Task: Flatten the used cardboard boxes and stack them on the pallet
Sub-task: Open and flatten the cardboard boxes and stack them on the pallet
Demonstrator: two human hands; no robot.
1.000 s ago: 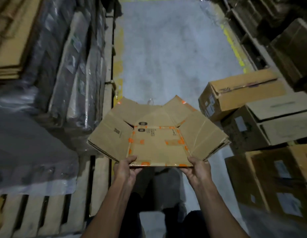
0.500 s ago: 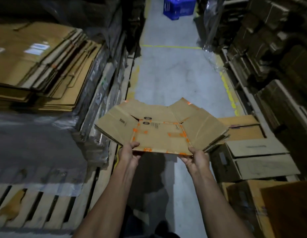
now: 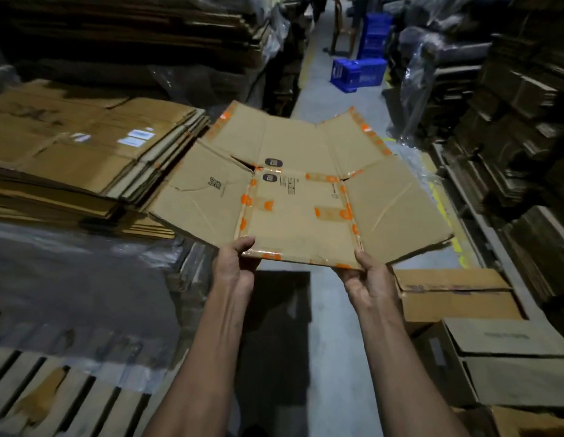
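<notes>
A flattened box point(image 3: 301, 197), marked with orange tape, is held out over the aisle floor point(image 3: 334, 357) by its near edge. That edge is pinched by the left hand point(image 3: 235, 269) at its left corner, thumb on top and fingers curled beneath, and by the right hand point(image 3: 367, 279) at its right corner in the same way. Beyond the fingertips the four flaps are spread wide, and the left flap reaches just beside, perhaps over, the stack of flat cardboard point(image 3: 85, 152) lying to the left of the left hand. Compared with half a second ago, the box is seen raised and carried further forward and leftward, closer to that stack, and its flaps lie flatter. A wooden pallet point(image 3: 53, 395) is seen below and left of the left forearm, partly covered by plastic sheet point(image 3: 79, 272). To the right of the right hand, unflattened boxes point(image 3: 457, 298) rest on the floor. Far ahead of the fingers, blue crates point(image 3: 357, 72) stand in the aisle.
</notes>
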